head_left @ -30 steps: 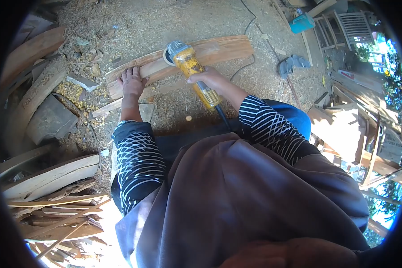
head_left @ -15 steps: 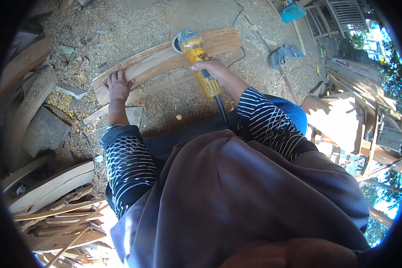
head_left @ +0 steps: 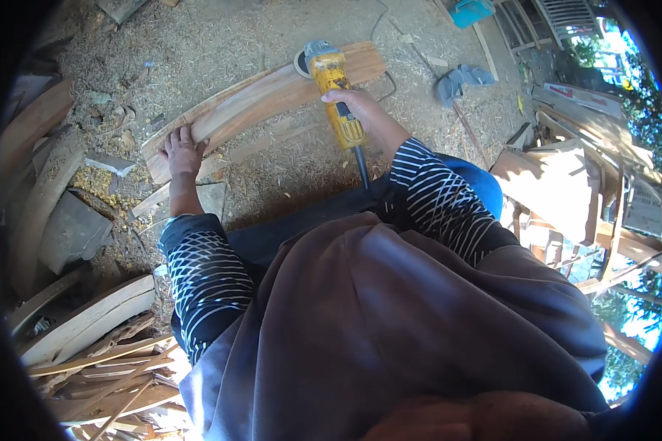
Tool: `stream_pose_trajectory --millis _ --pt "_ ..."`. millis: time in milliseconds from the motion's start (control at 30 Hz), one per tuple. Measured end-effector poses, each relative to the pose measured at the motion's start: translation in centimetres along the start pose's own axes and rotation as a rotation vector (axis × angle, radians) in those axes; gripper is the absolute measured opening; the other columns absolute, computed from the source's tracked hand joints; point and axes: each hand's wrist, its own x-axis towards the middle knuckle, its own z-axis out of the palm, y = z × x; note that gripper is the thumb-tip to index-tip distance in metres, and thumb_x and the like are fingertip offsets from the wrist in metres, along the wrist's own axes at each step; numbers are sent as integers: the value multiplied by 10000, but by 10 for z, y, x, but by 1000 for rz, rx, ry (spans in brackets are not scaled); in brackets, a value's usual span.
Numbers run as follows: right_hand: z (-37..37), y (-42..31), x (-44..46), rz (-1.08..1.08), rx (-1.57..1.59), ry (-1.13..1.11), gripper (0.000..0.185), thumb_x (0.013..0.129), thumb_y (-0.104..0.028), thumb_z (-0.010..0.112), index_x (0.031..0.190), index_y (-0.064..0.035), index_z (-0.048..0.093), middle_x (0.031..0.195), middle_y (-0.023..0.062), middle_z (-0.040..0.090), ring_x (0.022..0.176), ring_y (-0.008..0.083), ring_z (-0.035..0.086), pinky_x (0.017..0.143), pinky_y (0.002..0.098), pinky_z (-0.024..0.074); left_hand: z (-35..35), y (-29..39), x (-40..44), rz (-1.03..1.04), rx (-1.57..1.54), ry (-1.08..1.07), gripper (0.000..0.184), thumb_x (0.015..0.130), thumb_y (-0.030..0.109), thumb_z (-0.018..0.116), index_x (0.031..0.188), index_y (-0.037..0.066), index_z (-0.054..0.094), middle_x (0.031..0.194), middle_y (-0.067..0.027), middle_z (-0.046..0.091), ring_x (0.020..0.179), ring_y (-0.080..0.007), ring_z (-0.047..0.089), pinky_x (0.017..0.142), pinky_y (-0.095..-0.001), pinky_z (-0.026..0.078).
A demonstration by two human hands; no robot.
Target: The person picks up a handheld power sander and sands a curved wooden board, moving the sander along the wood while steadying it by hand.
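Observation:
A curved wooden board lies on the ground in front of me. My left hand grips its left end, fingers over the top and thumb along the near side. In my right hand is a yellow angle grinder, held round its body with the thumb on top. The grinder's disc is at the board's far edge, toward the right end; whether it touches the wood I cannot tell. The black cord sleeve points back toward me.
Wood shavings cover the ground. Curved offcuts and scraps are piled on the left. A thin wood strip lies near the board. At right are a grey cloth-like item, a turquoise container and a cardboard piece.
The grinder has slid rightward along the board with my right hand. My left hand stays on the board's left end. The whole view has shifted slightly.

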Motion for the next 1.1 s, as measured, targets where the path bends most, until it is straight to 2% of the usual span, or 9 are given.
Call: stream_pose_trajectory --millis 367,600,667,767,867,933,1000,1067,1100 --pt "-30 -5 24 -38 33 120 581 618 -264 761 1071 26 543 851 113 598 706 209 601 629 338 496 -2 6 -1 -24 15 -8 669 779 462 621 1330 175 374 1334 -110 392 1293 -304 299 1062 -586 108" --pt "35 -11 -9 -74 -27 -196 602 630 -247 762 1110 26 523 902 111 593 811 196 589 679 314 485 0 2 9 -3 -36 -67 802 742 386 688 1383 151 268 1399 -126 314 1324 -317 248 1071 -569 115" --pt "57 -10 -10 -113 -96 -222 484 614 -231 757 994 23 596 857 132 617 738 210 604 635 332 484 -1 -9 6 0 -164 -33 923 698 367 730 1410 117 199 1431 -138 267 1345 -334 196 1080 -555 108" --pt "82 -11 -13 -77 -200 -316 533 632 -239 759 1056 15 561 895 114 610 788 197 598 680 325 487 -6 -16 -16 -35 -317 210 1023 660 416 742 1424 77 151 1458 -152 219 1357 -345 155 1093 -519 108" --pt "108 -11 -17 -87 -274 -344 524 623 -243 757 1039 15 569 871 115 615 771 199 606 678 326 489 -10 -27 -36 -302 -163 224 1085 639 443 740 1425 35 114 1473 -164 183 1368 -344 121 1102 -481 113" --pt "122 -10 -20 -99 -303 -364 523 617 -247 757 1030 15 574 860 116 617 763 201 609 677 326 491 18 -49 -38 -318 -318 288 1063 658 428 715 1426 25 100 1477 -163 174 1368 -352 118 1109 -449 109" --pt "137 -8 -22 -140 -379 -372 534 602 -263 761 1021 17 582 862 128 621 765 209 615 680 323 494 40 -65 -40 -334 -356 398 884 712 363 656 1393 -3 225 1434 -183 273 1340 -346 208 1101 -421 171" --pt "153 -11 -28 -143 -400 -398 537 597 -268 762 1017 18 587 861 132 624 764 213 617 684 322 494 51 -82 -43 -455 -720 437 661 755 292 582 1310 -13 393 1355 -206 386 1288 -336 310 1078 -389 239" --pt "160 -12 -31 -144 -415 -409 541 592 -273 764 1013 20 592 859 137 627 762 217 620 687 320 495 54 -84 -48 -534 -670 554 478 771 230 525 1185 -10 528 1243 -212 496 1188 -328 433 1017 -391 325"
